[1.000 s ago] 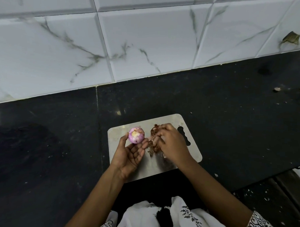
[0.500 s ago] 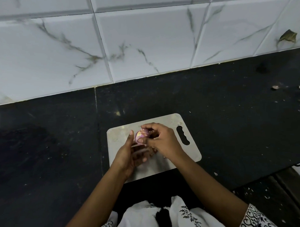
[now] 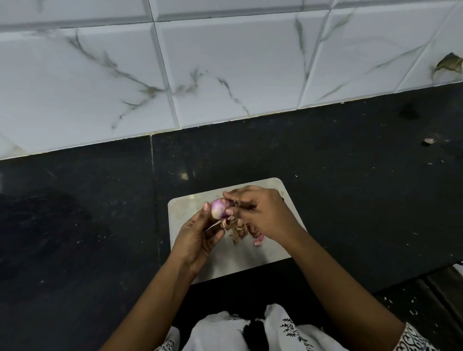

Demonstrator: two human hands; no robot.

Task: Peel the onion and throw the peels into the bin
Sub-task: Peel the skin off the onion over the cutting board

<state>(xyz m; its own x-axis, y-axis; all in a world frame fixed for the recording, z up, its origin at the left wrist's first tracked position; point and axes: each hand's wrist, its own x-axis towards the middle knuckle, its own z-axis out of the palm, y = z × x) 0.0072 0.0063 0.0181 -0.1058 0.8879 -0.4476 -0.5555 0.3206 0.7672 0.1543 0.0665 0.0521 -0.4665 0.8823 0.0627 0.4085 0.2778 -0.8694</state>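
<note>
A small purple onion [image 3: 219, 208] is held above a pale cutting board [image 3: 184, 211]. My left hand [image 3: 198, 235] grips it from the left and below, thumb up along its side. My right hand [image 3: 263, 213] pinches the onion's right side with thumb and fingertips. A heap of brown and pink peels [image 3: 241, 230] lies on the board under my right hand, partly hidden by it. No bin is in view.
The board sits on a black stone counter [image 3: 357, 192] against a white marble-tiled wall [image 3: 221, 70]. Small scraps [image 3: 429, 141] lie at the counter's far right. A brown peel [image 3: 449, 63] sticks to the wall at the right. The counter's front edge drops off at the lower right.
My right hand left the peel heap and came onto the onion. The left hand, open under the onion a second ago, now curls around it.
</note>
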